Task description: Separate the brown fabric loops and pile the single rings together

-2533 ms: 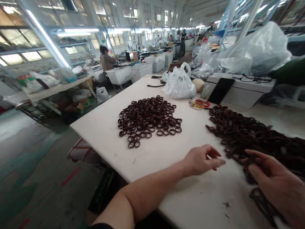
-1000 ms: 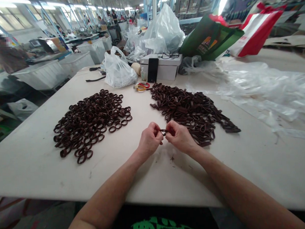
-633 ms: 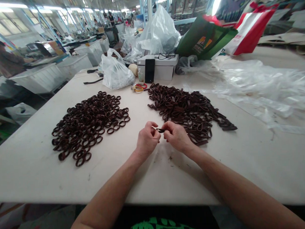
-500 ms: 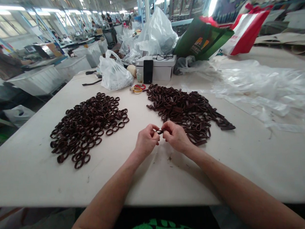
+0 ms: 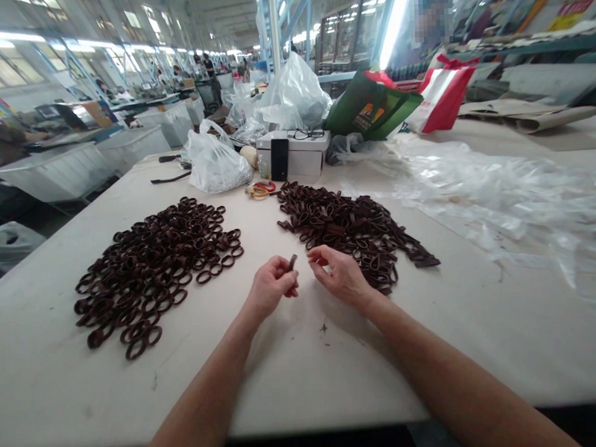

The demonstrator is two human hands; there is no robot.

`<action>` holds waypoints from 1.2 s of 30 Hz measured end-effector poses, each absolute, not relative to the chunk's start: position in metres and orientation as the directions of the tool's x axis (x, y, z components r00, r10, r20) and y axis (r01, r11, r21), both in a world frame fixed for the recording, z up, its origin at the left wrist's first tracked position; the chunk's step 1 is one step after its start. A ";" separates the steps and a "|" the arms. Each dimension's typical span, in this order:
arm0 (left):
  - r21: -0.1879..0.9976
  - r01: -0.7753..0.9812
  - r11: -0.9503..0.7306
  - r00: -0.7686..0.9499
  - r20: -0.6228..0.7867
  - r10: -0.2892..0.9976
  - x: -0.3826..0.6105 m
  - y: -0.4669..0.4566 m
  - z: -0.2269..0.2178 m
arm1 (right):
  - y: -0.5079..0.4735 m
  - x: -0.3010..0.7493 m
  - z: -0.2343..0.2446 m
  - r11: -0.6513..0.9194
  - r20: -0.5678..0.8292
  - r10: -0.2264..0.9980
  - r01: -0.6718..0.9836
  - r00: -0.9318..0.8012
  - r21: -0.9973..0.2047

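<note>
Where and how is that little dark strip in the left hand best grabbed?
Probably pinch the free upper end of the dark strip, coming from the right: that end juts up from the left hand, with the right hand close on that side.

Rings (image 5: 155, 254) lie left, loops (image 5: 344, 225) right — box (image 5: 305, 160) behind the loops.
</note>
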State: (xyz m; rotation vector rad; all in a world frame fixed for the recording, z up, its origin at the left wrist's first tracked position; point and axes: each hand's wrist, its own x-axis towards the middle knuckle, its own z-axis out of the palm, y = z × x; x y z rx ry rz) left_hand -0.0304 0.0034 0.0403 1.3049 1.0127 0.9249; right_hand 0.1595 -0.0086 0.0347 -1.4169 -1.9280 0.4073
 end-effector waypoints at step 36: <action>0.962 0.199 -0.188 0.227 0.142 0.963 -0.020 0.000 0.019 | 0.006 0.171 0.020 0.563 0.574 0.775 0.700 -0.263 -0.439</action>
